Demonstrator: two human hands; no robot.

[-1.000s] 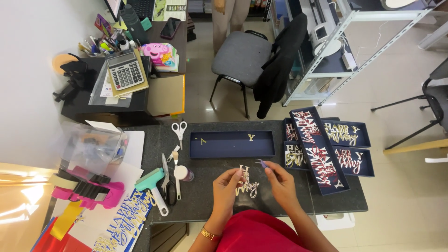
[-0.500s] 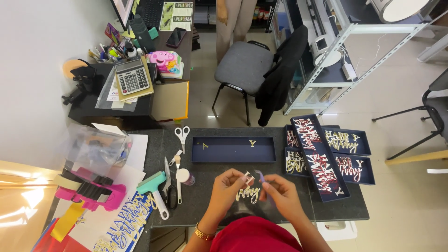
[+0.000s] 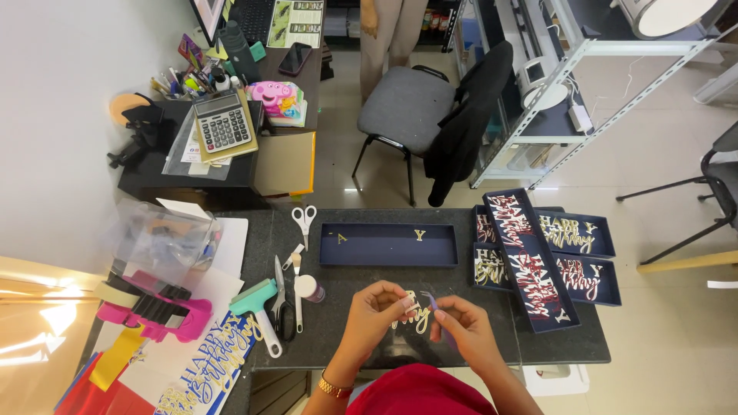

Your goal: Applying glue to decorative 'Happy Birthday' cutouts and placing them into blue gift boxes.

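Hands first: left hand (image 3: 374, 302) and right hand (image 3: 459, 329) meet over the dark table (image 3: 338, 323), and the cream script cutout (image 3: 415, 313) sits right between them, pinched in the fingertips of both, hanging just above the tabletop. Left of that: 1 small white bottle (image 3: 308, 287) and 1 teal scraper (image 3: 256, 305). Further back, 1 long navy tray (image 3: 388, 244) with 2 small pieces inside, plus 1 pair of white scissors (image 3: 304, 220). Right side: several navy boxes of lettering (image 3: 530, 257), stacked so I can't count them.
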